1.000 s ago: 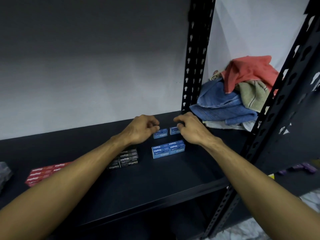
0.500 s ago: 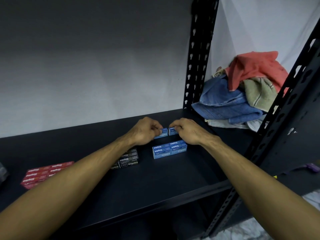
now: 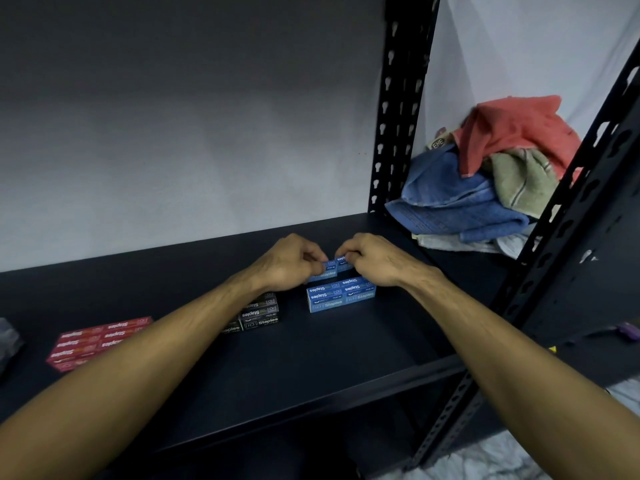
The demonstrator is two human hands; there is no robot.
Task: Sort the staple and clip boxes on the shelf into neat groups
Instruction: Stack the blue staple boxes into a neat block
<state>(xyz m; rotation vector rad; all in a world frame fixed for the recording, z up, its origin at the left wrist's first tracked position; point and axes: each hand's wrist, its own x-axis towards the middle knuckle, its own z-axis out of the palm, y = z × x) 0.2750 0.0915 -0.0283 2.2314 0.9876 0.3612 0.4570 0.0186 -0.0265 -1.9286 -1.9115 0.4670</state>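
Gripping one small blue staple box each, we hold our left hand and right hand close together near the back edge of the black shelf, toward its right end. The left hand's curled fingers pinch the left blue box; the right hand's curled fingers pinch the right blue box. The two boxes sit side by side, touching or nearly so. Just in front of them lies a neat block of blue staple boxes, flat on the shelf. To its left, partly hidden by our left forearm, stands a group of black staple boxes. Near the shelf's left end lies a group of red staple boxes. Beyond the shelf's right upright, a pile of folded towels rests.
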